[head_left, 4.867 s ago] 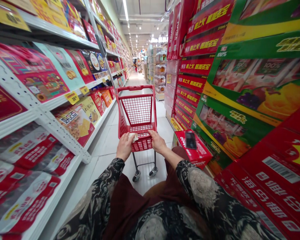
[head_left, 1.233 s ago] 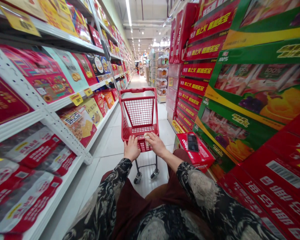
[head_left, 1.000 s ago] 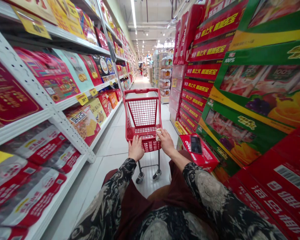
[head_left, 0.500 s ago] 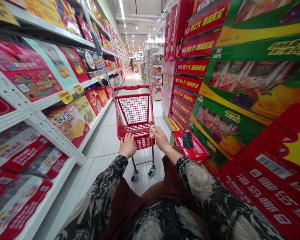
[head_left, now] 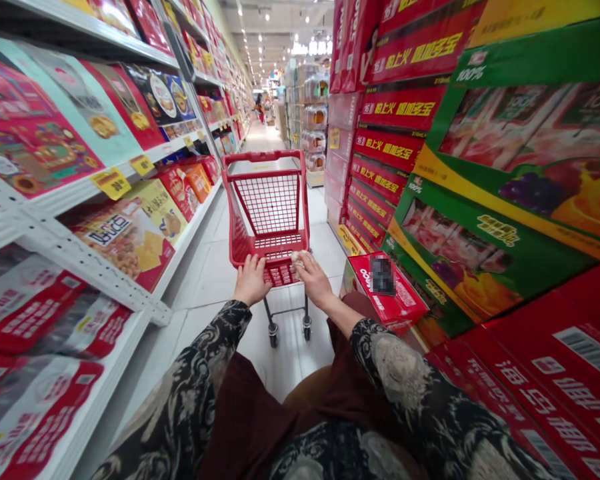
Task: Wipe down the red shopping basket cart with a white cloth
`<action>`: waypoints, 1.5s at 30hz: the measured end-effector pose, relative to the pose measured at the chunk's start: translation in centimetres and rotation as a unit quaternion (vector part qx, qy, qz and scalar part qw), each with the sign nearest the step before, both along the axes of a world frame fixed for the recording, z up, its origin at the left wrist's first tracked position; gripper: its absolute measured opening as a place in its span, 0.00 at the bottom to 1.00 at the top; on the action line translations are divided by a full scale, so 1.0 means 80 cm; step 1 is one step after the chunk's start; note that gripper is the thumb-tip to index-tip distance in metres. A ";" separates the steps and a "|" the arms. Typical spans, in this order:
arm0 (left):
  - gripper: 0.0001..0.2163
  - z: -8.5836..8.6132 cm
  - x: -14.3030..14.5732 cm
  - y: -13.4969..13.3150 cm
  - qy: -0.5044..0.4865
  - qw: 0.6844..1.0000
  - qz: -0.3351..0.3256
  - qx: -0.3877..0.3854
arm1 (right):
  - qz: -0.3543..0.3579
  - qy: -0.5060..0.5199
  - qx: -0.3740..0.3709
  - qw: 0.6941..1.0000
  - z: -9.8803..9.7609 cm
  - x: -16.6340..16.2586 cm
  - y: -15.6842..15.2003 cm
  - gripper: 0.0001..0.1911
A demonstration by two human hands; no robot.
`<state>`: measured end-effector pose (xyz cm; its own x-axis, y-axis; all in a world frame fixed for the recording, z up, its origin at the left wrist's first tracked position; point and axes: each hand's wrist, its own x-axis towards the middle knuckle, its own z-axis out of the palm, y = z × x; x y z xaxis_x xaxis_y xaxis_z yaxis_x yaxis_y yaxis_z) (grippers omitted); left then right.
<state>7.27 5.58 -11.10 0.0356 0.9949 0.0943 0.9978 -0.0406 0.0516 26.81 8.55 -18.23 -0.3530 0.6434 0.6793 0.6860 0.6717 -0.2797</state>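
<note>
A small red shopping cart [head_left: 270,207] stands in a supermarket aisle right in front of me. My left hand [head_left: 251,281] grips the near rim of the cart, fingers curled over it. Over on the rim's right side, my right hand [head_left: 313,279] presses a crumpled pale cloth [head_left: 297,257] against the red plastic. Nothing lies in the basket. Patterned dark sleeves cover both forearms.
White shelves [head_left: 70,200] of boxed snacks with yellow price tags line the left. Stacked red and green drink cartons [head_left: 460,173] wall the right, with one red carton [head_left: 387,293] low beside the cart. The tiled aisle [head_left: 267,143] runs ahead; a person stands far off.
The pale cloth went from my left hand to my right hand, which has slid it back and forth along the cart's near rim. My view has dipped slightly downward.
</note>
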 end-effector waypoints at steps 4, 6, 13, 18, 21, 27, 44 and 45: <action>0.31 -0.005 0.002 0.013 -0.015 1.000 -0.012 0.016 | -0.048 0.045 -0.021 0.998 -0.026 0.004 0.012 0.23; 0.31 -0.007 0.004 0.018 -0.021 0.999 -0.013 0.025 | -0.071 0.051 -0.043 0.995 -0.037 0.004 0.016 0.25; 0.31 -0.008 0.006 0.033 -0.036 0.999 -0.013 0.018 | -0.085 0.065 -0.077 0.991 -0.028 0.005 0.027 0.27; 0.31 -0.006 0.007 0.040 -0.039 0.999 -0.008 0.018 | -0.086 0.112 -0.054 0.988 -0.021 -0.008 0.040 0.26; 0.31 -0.004 0.008 0.041 -0.036 0.999 -0.004 0.010 | -0.082 0.112 -0.073 0.988 -0.037 -0.021 0.043 0.26; 0.31 -0.002 0.010 0.039 -0.014 1.000 -0.003 0.019 | -0.096 0.114 -0.108 0.983 -0.078 -0.030 0.040 0.27; 0.33 -0.006 -0.007 0.020 0.030 0.999 -0.006 0.035 | -0.044 0.127 -0.012 0.991 -0.037 -0.048 0.029 0.23; 0.33 -0.006 -0.006 0.020 0.030 0.999 -0.012 0.034 | -0.048 0.118 -0.018 0.992 -0.043 -0.053 0.028 0.22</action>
